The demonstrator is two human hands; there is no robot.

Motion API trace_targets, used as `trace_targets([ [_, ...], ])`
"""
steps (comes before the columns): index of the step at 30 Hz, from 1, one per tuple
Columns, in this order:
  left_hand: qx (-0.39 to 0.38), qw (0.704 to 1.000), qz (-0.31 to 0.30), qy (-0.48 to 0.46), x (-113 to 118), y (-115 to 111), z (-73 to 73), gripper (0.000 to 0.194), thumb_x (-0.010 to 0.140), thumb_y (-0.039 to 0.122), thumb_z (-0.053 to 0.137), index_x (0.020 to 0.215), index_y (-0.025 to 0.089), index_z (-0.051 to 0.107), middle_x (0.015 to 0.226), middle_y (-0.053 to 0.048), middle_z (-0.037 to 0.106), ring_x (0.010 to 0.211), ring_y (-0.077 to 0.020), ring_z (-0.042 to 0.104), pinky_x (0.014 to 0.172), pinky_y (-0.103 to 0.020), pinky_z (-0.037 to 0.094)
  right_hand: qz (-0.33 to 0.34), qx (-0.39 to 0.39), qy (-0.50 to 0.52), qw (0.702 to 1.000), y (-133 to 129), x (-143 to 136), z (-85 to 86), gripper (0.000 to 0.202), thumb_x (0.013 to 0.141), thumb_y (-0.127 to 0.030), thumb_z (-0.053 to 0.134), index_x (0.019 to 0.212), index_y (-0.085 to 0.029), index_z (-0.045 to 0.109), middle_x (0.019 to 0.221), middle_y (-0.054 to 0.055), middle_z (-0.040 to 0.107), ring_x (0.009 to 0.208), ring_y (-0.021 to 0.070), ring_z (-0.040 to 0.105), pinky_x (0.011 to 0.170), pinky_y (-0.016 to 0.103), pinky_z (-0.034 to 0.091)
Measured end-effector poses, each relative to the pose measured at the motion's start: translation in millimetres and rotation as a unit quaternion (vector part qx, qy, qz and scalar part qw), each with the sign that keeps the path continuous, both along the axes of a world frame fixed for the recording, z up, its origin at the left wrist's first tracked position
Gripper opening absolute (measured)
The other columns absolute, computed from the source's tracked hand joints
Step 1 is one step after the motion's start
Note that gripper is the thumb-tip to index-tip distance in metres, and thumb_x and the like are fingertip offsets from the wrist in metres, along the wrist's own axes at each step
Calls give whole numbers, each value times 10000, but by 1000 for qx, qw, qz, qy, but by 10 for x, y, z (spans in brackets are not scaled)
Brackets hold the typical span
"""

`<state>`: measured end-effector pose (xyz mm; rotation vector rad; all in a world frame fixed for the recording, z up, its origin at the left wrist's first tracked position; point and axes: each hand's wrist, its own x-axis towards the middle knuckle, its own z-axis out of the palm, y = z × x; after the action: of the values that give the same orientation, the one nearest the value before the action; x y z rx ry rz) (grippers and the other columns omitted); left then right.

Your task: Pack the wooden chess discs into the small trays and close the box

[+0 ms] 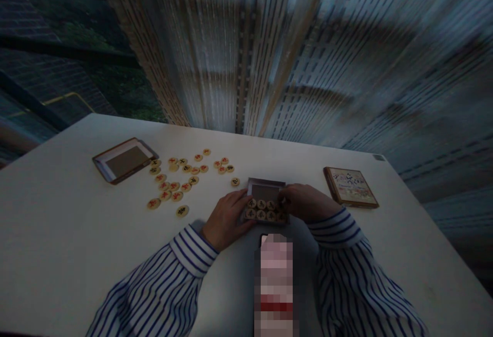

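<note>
A small open box (pixel 267 181) stands on the table before me, with two rows of round xiangqi pieces (pixel 261 214) laid flat in its near part. My left hand (pixel 228 219) grips the box's left side, the thumb along the near edge and the fingers at the left wall. Over the right side of the box, my right hand (pixel 306 202) has its fingers bent and closed, tips down at the right end of the upper row. Those fingertips hide whatever is between them. The far part of the box floor shows bare and grey-brown.
Loose xiangqi pieces (pixel 174 186) with red or black characters are scattered left of the box on the white table (pixel 96 239). An open box part (pixel 123 160) lies far left, a printed box (pixel 351 187) right. A blurred-out phone-like object (pixel 275 280) lies between my forearms.
</note>
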<state>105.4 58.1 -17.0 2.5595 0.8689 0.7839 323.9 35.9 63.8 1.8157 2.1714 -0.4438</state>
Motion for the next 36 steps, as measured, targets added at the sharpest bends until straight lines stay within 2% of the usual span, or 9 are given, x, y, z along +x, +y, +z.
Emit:
trace_targets([
  [17, -11, 1000, 0, 5, 4, -1, 12, 546, 694, 279, 667, 1196, 204, 466, 1252, -149, 510, 1135, -292, 491, 901, -483, 438, 4, 9, 5, 1000, -7, -7, 8, 333, 715, -143, 448, 943, -227, 676, 946, 71, 673, 871, 201, 607, 716, 295, 426],
  [25, -10, 1000, 4, 4, 9, -3, 2, 533, 694, 280, 663, 1186, 188, 477, 1250, -157, 513, 1139, -295, 486, 904, -482, 434, 17, 21, 5, 1000, 1, -33, 29, 325, 767, -209, 426, 980, -248, 668, 945, 81, 671, 846, 206, 616, 682, 299, 433],
  [36, 2, 1000, 0, 1, 10, -4, 12, 544, 697, 276, 664, 1195, 177, 467, 1240, -165, 518, 1131, -293, 493, 898, -478, 442, 20, 13, 7, 1000, -12, -64, 39, 319, 757, -204, 439, 952, -262, 684, 926, 69, 671, 813, 192, 616, 657, 279, 423],
])
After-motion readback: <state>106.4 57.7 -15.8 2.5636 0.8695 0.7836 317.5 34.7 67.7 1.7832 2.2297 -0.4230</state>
